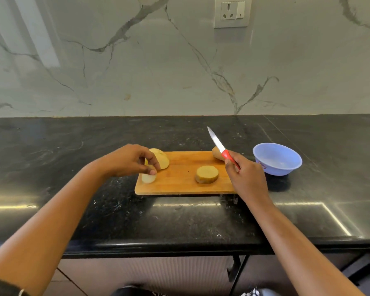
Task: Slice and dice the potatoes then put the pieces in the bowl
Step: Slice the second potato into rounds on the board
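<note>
The left hand (128, 160) has its fingers (152, 172) pinching a thin potato slice (148, 178) at the cutting board's (179, 185) corner, with cut potato pieces (162, 161) just beyond them. The right hand (244, 174) grips the knife (217, 144), blade tilted up, the bowl (277, 159) beside it. Slicing looks underway; next, steady a piece and bring the blade down. Both forearms reach forward over the surface (73, 146)
</note>
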Available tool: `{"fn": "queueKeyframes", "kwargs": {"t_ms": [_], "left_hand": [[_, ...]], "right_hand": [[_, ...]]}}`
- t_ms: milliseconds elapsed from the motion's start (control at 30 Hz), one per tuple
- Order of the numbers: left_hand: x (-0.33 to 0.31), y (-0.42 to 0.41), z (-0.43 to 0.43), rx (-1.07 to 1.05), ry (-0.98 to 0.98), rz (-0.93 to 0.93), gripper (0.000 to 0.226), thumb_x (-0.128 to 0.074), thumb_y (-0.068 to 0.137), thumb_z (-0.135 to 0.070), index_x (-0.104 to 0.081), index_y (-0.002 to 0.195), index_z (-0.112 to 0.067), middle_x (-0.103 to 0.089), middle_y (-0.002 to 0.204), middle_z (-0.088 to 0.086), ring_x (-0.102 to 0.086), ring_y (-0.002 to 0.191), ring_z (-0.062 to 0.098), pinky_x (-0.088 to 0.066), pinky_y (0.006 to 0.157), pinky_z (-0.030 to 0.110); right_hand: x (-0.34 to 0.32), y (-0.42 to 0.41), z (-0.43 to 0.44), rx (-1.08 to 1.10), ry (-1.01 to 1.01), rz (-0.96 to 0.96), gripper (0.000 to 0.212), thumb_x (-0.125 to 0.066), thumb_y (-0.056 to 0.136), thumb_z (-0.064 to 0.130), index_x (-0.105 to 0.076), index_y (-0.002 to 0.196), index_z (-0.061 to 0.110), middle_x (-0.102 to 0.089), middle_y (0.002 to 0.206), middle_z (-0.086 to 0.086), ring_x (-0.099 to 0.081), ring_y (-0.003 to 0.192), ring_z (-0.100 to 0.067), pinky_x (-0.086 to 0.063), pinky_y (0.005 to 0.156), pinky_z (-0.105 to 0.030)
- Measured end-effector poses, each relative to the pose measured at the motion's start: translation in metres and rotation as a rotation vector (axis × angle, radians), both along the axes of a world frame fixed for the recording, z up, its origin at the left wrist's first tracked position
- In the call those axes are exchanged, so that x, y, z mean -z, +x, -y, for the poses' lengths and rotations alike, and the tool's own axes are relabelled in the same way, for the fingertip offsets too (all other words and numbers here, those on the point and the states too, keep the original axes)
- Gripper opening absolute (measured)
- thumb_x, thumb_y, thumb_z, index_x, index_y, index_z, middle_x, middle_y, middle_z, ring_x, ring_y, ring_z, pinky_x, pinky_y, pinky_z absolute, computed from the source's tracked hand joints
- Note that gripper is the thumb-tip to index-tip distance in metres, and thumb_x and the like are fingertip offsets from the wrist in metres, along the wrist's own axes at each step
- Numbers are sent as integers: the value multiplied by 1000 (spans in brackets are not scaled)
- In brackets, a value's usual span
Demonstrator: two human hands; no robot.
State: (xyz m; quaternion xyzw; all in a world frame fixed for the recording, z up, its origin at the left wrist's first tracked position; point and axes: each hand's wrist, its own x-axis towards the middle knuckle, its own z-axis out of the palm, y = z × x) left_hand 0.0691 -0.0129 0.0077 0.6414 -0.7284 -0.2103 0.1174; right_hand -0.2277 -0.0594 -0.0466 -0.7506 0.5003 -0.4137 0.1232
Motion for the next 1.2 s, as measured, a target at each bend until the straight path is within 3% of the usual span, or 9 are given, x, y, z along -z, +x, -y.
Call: {"fn": "queueKeyframes", "kwargs": {"t_ms": [267,400,500,733,833,900,967,1067,1200], "left_hand": [[3,-24,-7,-11,-269,-17,25,-67,86,-30,-55,102,-45,-53,105,-25,-50,93,-6,-45,89,23],[11,-65,-1,163,-135,-11,54,-63,87,-40,-41,137,-42,-42,136,-22,-38,122,-2,-30,105,26],[18,-90,12,260,-67,38,68,-61,89,-42,-27,148,-34,-32,151,-13,-30,136,6,-21,105,20],[31,-115,32,143,-147,131,68,-63,86,-48,-37,145,-28,-43,146,-5,-40,132,14,-33,108,30],[31,-122,37,112,-158,147,71,-67,82,-49,-40,143,-27,-48,141,-4,-46,122,15,-39,100,28],[28,-125,39,65,-194,89,69,-71,79,-44,-44,141,-28,-53,131,-4,-51,110,13,-42,91,26],[24,-123,41,-28,-243,-86,65,-74,78,-37,-47,137,-30,-53,126,-5,-51,102,10,-44,86,24],[23,-115,45,-152,-316,-366,57,-76,78,-27,-51,129,-34,-53,123,-9,-55,101,7,-44,81,21],[24,-108,44,-201,-338,-544,52,-78,77,-20,-53,119,-37,-56,113,-13,-58,95,4,-44,74,11]], "right_hand": [[-1,0,1,30,28,8,37,-51,97,28,-56,132,17,-70,91,0,-49,63,1,-31,55,-9],[0,-4,1,69,13,28,34,-52,96,27,-59,128,17,-66,83,4,-49,61,2,-31,54,-9],[1,-6,1,78,7,54,33,-52,96,26,-60,127,17,-70,91,1,-50,63,4,-34,56,-8],[0,-9,1,90,11,81,34,-51,96,27,-60,128,18,-71,96,1,-52,68,-3,-35,59,-7],[0,-9,2,89,7,79,34,-52,96,27,-60,128,18,-71,97,1,-52,71,-3,-34,59,-5],[0,-10,2,88,2,85,34,-52,96,27,-60,128,18,-71,99,1,-52,74,-3,-35,61,-7],[0,-11,2,87,8,108,33,-52,96,27,-60,127,18,-71,98,1,-54,75,-3,-39,63,-10],[0,-11,2,91,19,122,35,-51,96,28,-60,128,19,-71,98,2,-55,75,-4,-39,62,-8],[-1,-10,2,89,33,110,35,-52,96,28,-59,129,20,-71,99,2,-55,75,-3,-38,64,-8]]}}
